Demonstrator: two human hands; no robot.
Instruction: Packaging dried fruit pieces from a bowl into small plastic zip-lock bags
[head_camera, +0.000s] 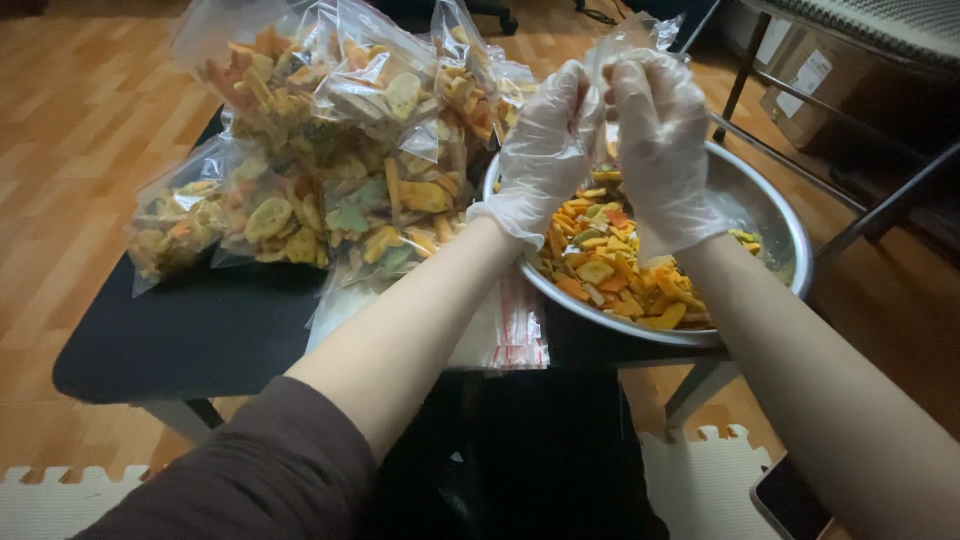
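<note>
Where the frame's lower right corner cuts it off, a dark phone shows only partly. Stack of empty zip bags half hidden behind left forearm. Gloved left hand and right hand pinch a clear bag above steel bowl; bag contents unreadable. Filled chip bags beyond.

black low table | on it: filled clear bags of mixed vegetable chips | steel bowl of chips | flat stack of empty zip bags
</note>
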